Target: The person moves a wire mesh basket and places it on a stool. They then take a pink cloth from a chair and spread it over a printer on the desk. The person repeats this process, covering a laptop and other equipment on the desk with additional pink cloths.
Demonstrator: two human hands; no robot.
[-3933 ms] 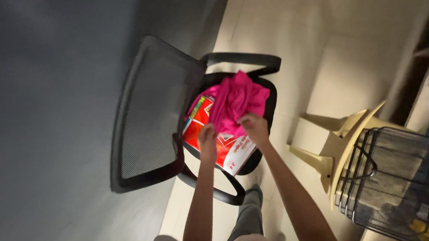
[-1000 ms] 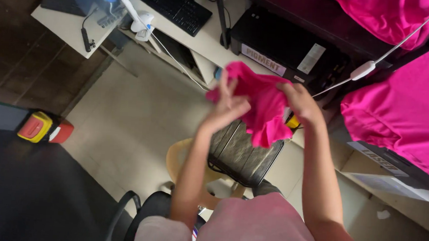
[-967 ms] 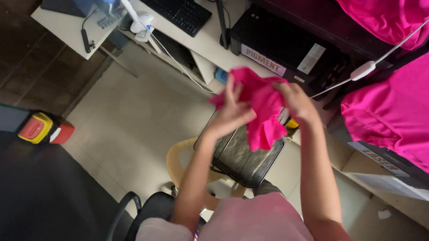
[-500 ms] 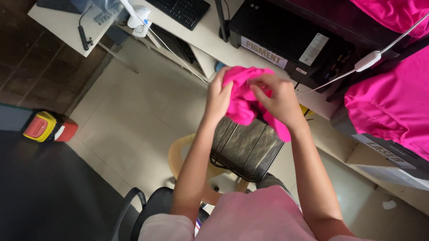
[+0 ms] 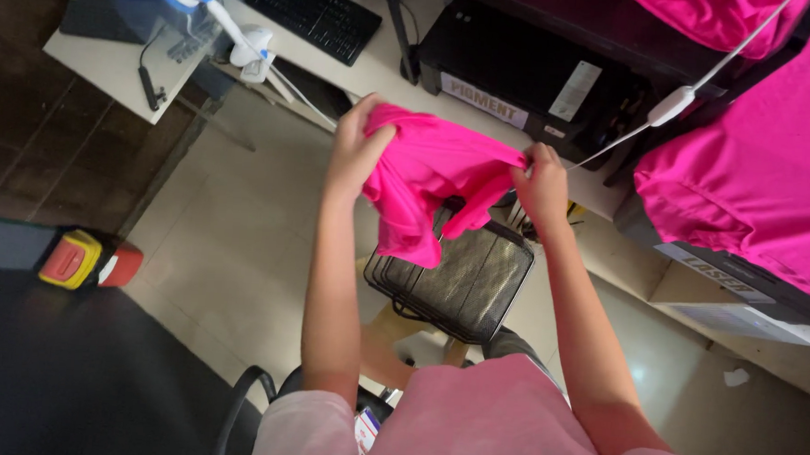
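black keyboard (image 5: 311,8), mesh basket (image 5: 462,283), black printer (image 5: 528,62)

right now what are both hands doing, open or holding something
Left hand: closed, gripping one edge of the bright pink fabric garment.
Right hand: closed, gripping the opposite edge of the same garment.

A bright pink garment (image 5: 431,178) is seen above a black mesh basket (image 5: 463,278); a black keyboard (image 5: 311,6) at eleven o'clock.

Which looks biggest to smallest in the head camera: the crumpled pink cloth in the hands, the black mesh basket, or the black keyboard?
1. crumpled pink cloth, held nearest the camera, so unsure
2. black mesh basket, close in size
3. black keyboard
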